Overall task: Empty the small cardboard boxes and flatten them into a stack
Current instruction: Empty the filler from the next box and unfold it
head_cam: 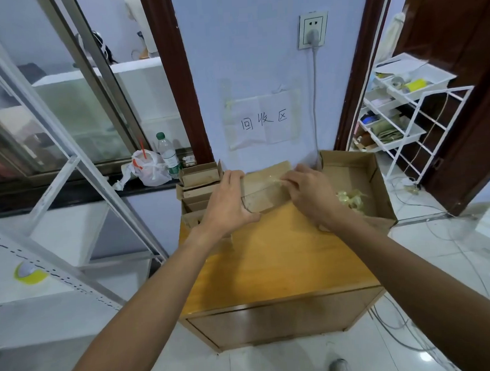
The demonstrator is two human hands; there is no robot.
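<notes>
Left hand (228, 201) grips one small box (267, 191), right hand (310, 194) pinches its one tape strip (275, 180)

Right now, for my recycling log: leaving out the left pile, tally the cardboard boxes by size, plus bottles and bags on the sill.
Small cardboard box, gripped by left hand, right hand pinching its tape: 1
Large open box: 1
Plastic bottle: 1
White plastic bag: 1
Total: 4

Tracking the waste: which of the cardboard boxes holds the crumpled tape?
The large open box at the right, with crumpled tape lying inside. No tape wad shows in the held box or the small boxes at left.
</notes>
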